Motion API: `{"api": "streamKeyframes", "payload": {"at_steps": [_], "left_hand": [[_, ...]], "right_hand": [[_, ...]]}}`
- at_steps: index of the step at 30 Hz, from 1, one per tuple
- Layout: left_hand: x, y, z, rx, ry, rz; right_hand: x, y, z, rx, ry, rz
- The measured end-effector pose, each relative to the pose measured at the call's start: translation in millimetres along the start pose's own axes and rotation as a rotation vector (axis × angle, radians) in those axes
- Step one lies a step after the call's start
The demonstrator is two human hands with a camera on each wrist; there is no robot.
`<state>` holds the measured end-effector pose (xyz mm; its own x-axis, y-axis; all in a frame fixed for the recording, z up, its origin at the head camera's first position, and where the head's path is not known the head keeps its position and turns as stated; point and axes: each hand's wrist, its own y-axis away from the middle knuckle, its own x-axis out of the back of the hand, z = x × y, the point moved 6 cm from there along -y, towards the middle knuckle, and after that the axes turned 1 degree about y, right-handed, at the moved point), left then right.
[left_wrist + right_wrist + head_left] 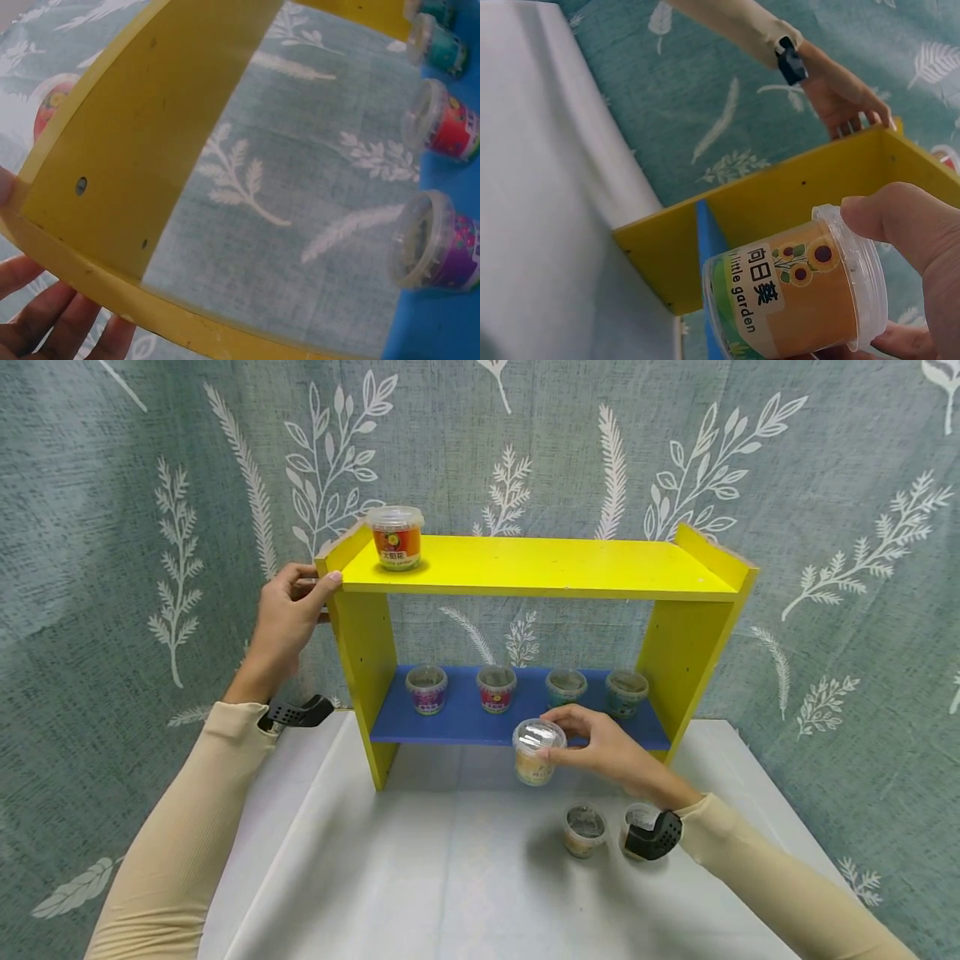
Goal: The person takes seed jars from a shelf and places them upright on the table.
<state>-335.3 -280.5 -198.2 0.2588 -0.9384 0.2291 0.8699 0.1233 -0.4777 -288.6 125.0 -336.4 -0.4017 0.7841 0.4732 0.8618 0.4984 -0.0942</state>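
Note:
My right hand (600, 745) grips a lidded clear plastic cup (534, 767) by its rim, in front of the blue lower shelf. In the right wrist view this cup (795, 289) has an orange label with sunflowers and "little garden" lettering. At the upper left corner of the yellow shelf unit (540, 564), my left hand (288, 606) holds the side panel, thumb on the front edge and fingers around the outside. A cup with a red-orange label (397, 539) stands on the top board near that hand.
On the blue shelf (457, 727) stand a purple cup (427, 691), a red cup (496, 690) and two teal cups (566, 688). Two more cups, one (584, 832) beside the other (636, 827), stand on the white table (375, 877) below my right wrist. A patterned curtain hangs behind.

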Motion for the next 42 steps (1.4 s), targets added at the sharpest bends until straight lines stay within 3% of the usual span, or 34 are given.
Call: {"api": "streamKeyframes", "payload": {"at_steps": [21, 34, 42], "left_hand": [[0.8, 1.6, -0.6, 0.002, 0.002, 0.01], [1.1, -1.0, -2.0, 0.006, 0.026, 0.005], [0.5, -1.6, -2.3, -0.003, 0.033, 0.002]], "right_hand": [[-18, 3, 42, -0.042, -0.04, -0.041], [-25, 2, 73, -0.093, -0.032, -0.02], [-31, 1, 81, -0.08, -0.013, -0.032]]}}
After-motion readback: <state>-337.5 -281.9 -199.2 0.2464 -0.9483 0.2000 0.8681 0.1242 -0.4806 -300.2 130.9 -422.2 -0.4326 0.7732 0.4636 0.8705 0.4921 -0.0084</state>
